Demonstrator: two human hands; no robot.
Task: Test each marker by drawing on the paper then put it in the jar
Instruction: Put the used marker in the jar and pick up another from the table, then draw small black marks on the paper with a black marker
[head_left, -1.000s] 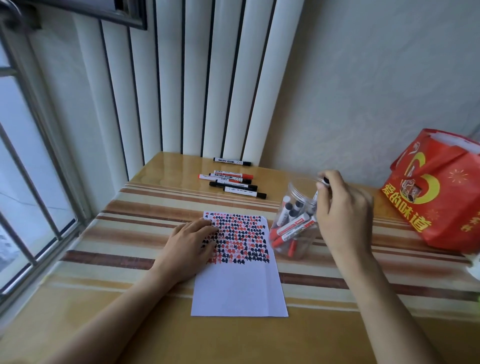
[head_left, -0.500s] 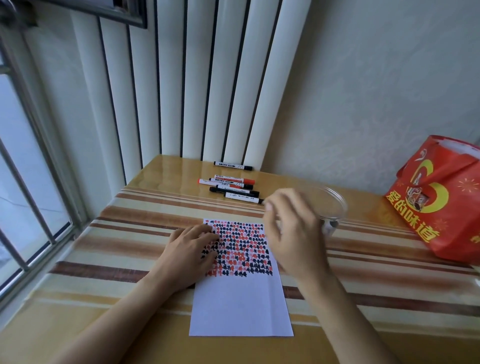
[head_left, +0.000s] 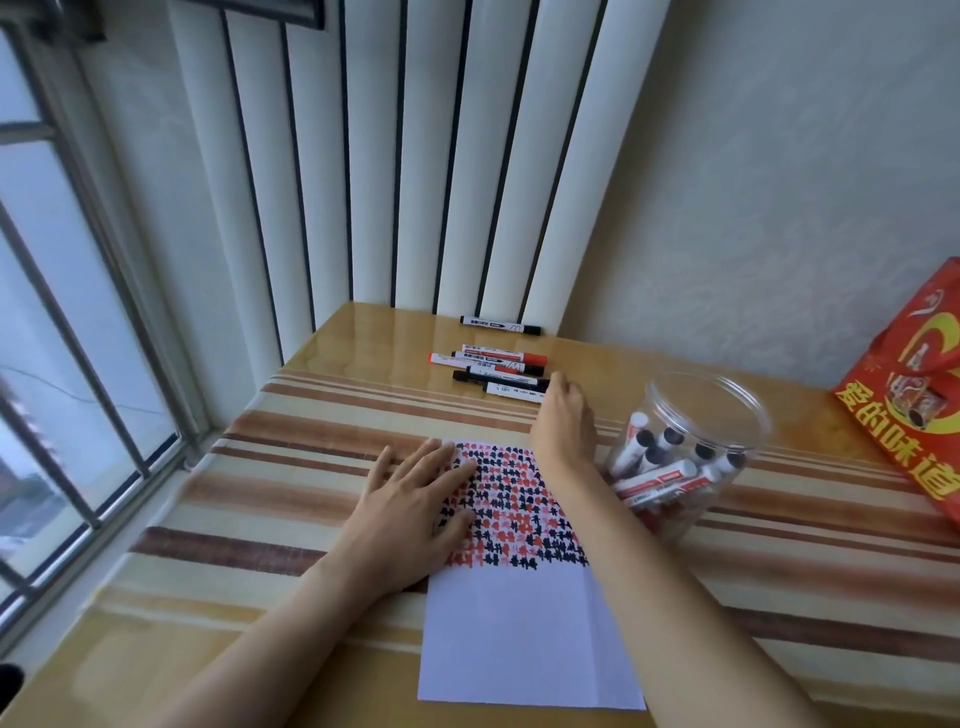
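The paper (head_left: 524, 613) lies near the front edge of the table (head_left: 291, 478), its far half filled with rows of small red and black marks and its near half blank. By that showing, many markers have already been tested. The jar (head_left: 691, 447) stands just right of the paper, open at the top, with a good number of markers lying inside it, so a large share of the job looks done.

What is left sits toward the back edge of the table: a cluster of loose markers (head_left: 498, 371), red-capped and black-capped, lying side by side, and one black marker (head_left: 500, 323) apart from them, closer to the back edge. I count about six in all, though the right hand covers the cluster's right end.

The left hand (head_left: 415, 499) lies flat and spread on the paper's far left corner, pinning it down. The right hand (head_left: 563, 421) reaches over the paper to the cluster, fingertips at the caps of the nearest markers. Its fingers are hidden behind the back of the hand, so I cannot tell whether it is pinching a marker or not.

Each remaining marker needs a mark on the paper and a drop into the jar.
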